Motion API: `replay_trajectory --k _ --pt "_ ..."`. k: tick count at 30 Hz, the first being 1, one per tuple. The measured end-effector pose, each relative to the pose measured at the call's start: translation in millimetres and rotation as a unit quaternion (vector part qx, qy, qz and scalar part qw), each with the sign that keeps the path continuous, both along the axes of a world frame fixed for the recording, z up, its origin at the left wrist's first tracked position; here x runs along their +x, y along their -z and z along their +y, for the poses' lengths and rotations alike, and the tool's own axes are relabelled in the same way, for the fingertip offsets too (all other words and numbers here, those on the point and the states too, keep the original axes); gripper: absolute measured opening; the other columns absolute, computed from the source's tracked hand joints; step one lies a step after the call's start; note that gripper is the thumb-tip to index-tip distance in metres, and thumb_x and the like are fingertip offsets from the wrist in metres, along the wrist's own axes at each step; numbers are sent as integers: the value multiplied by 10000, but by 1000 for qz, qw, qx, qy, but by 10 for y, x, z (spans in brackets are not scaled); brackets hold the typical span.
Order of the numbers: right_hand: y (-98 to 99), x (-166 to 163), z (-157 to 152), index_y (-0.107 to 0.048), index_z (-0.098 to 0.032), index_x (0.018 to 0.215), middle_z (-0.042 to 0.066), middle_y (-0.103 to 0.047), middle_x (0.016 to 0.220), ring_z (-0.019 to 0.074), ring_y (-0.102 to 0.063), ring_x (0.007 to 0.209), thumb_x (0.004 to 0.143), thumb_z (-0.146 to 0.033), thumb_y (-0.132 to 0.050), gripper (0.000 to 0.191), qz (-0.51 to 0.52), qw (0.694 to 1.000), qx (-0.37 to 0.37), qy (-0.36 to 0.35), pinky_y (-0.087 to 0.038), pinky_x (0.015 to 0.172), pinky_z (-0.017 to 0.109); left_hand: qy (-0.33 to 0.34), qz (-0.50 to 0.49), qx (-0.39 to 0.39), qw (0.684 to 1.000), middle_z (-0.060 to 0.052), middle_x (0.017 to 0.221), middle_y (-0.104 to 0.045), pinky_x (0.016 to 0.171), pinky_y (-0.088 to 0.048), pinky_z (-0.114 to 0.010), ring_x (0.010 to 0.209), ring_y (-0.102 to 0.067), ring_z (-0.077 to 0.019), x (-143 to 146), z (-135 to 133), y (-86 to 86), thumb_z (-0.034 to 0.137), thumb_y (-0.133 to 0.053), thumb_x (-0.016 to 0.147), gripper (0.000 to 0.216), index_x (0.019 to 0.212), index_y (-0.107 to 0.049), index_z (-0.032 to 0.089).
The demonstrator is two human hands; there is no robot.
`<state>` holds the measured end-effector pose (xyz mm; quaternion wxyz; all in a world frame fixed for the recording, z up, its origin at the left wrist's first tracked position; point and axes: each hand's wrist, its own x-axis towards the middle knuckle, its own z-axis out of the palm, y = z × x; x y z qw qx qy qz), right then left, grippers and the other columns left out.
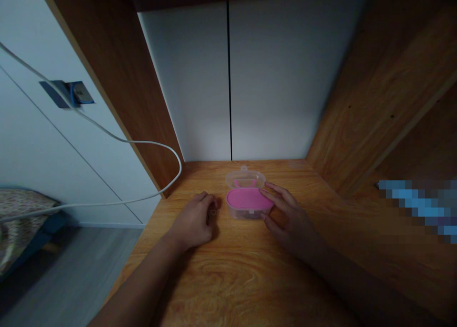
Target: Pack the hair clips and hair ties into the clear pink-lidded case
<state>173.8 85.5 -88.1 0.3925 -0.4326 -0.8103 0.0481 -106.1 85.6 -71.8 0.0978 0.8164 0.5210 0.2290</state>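
A small oval plastic box with clear sides and a pink inner lid rests on the wooden desk. Its clear outer lid is swung up and back behind it. My right hand grips the box's right end, fingers on the pink lid's edge and thumb at the front wall. Left of the box, my left hand rests on the desk with curled fingers. By its fingertips lies something small and pale, too faint to name. What those fingers hold is hidden.
A white cable loops from the left wall past a wall socket over the desk's left side. Wooden panels and a white back wall enclose the desk. A pixelated blue patch lies at right.
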Motion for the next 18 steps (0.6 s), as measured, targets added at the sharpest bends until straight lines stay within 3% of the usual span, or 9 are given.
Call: replay_trajectory --k 3,8,18 --pt "-6 2 -5 -504 -250 1390 108 -454 1455 274 -450 1349 863 -210 -584 534 0 1000 -5 3 -427 1115 505 -24 62 -9 998 -90 927 -606 786 -469 -346 893 -588 -251 -79 17 -46 87 -578 635 274 889 -563 188" --pt "-22 -8 -12 -516 -255 1378 107 -458 1453 278 -451 1349 867 -214 -583 517 2 1000 -9 3 -426 1114 515 -60 110 -36 991 -68 811 -623 678 -435 -326 786 -603 -240 -129 35 -105 139 -541 697 117 793 -550 206" --pt "-14 -6 -1 -526 -246 1370 107 -459 1448 274 -454 1344 861 -209 -586 514 10 1000 -13 -1 -429 1115 509 -16 49 -38 998 -40 821 -653 713 -436 -309 821 -614 -225 -90 21 -99 52 -504 633 245 801 -580 213"
